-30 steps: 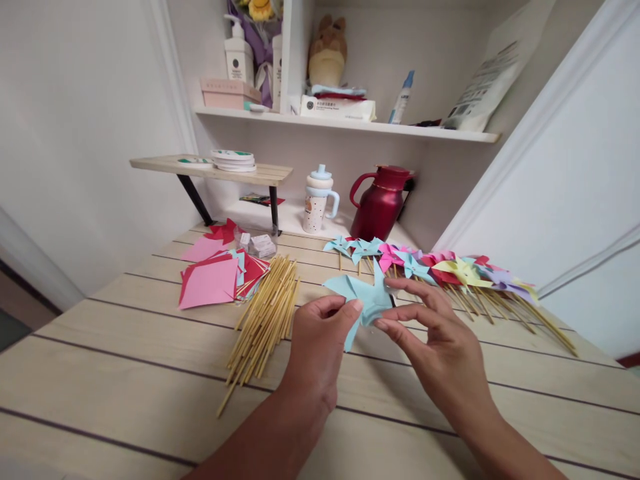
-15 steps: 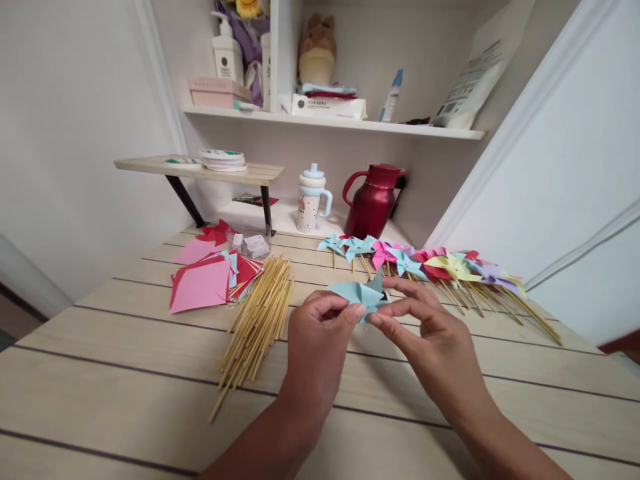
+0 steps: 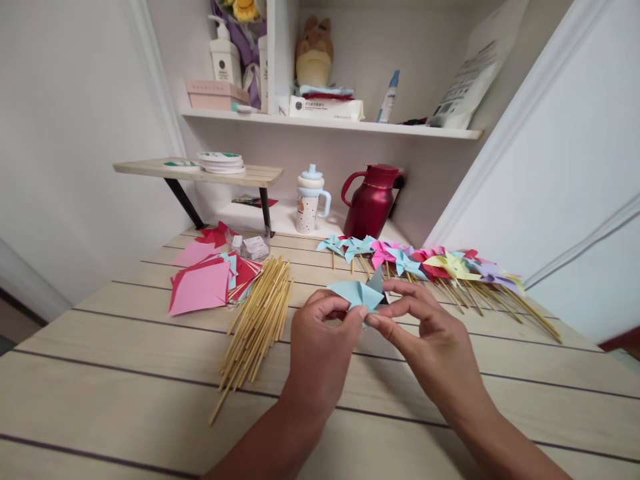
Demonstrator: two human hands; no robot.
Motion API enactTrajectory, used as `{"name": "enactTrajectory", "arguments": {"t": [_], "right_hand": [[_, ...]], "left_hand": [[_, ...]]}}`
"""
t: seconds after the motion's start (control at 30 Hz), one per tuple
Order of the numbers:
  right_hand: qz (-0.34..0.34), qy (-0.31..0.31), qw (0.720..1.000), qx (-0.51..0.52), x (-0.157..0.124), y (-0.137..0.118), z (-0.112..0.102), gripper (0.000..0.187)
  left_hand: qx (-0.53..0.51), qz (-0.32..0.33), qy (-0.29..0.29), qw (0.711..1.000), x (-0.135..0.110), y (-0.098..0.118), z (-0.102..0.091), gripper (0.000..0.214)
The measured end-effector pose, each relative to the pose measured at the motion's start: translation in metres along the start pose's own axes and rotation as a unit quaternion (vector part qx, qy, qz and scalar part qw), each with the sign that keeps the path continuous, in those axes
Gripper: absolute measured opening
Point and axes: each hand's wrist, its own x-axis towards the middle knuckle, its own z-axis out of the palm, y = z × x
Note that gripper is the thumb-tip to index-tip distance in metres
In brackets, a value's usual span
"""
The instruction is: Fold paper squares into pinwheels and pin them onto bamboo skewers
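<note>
While our left hand [image 3: 320, 350] pinched the light blue pinwheel [image 3: 351, 291] between thumb and bent finger, our right hand [image 3: 437, 343] held its other side, thumb and fingers close together. Both wrists slanted inward over the table [image 3: 105, 393], beside the sticks [image 3: 257, 320].

held pinwheel [image 3: 351, 292]: pale blue | sticks [image 3: 257, 327]: tan | jug [image 3: 371, 208]: deep red | cup [image 3: 307, 212]: whitish (dark-speckled)

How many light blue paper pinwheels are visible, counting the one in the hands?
4 clearly visible: one pinwheel between left hand and right hand; on the table, the leftmost pinwheel, its right neighbour, and another right of the bright pink pinwheel. More may be hidden.
</note>
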Motion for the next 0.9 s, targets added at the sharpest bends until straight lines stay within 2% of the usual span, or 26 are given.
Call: {"name": "enactTrajectory", "arguments": {"t": [0.07,0.17,0.27,0.33,0.4,0.5,0.6,0.73,0.83,0.9], "right_hand": [[-0.009,0.013,1.0,0.0,0.002,0.002,-0.001,0.013],[-0.043,0.057,0.997,-0.003,0.004,0.004,-0.005,0.023],[-0.097,0.09,0.991,-0.029,0.006,0.002,-0.009,0.032],[-0.127,0.087,0.986,-0.057,0.006,-0.003,-0.012,0.035],[-0.145,0.067,0.983,-0.086,0.007,-0.007,-0.013,0.035],[-0.159,0.033,0.979,-0.124,0.008,-0.009,-0.014,0.024],[-0.176,0.01,0.974,-0.141,0.009,-0.008,-0.015,0.007],[-0.173,-0.008,0.976,-0.131,0.009,-0.009,-0.016,0.006],[-0.124,-0.02,0.987,-0.098,0.008,-0.012,-0.017,0.004],[-0.052,-0.029,0.997,-0.05,0.008,-0.01,-0.018,0.008]], "left_hand": [[0.006,0.005,0.004,1.0,0.001,0.0,-0.001,0.017],[0.019,0.019,0.017,0.999,0.004,-0.001,-0.003,0.017],[0.085,0.08,0.046,0.992,0.004,-0.005,-0.003,0.013],[0.163,0.16,0.066,0.971,0.002,-0.008,-0.003,0.011],[0.239,0.244,0.07,0.937,-0.001,-0.012,-0.002,0.012],[0.306,0.319,0.056,0.895,-0.004,-0.014,-0.002,0.015],[0.324,0.342,0.043,0.881,-0.005,-0.014,-0.002,0.016],[0.333,0.346,0.034,0.876,-0.005,-0.014,-0.001,0.018],[0.317,0.347,0.034,0.882,-0.005,-0.013,-0.001,0.016],[0.284,0.325,0.045,0.901,-0.005,-0.011,-0.001,0.009]]}}
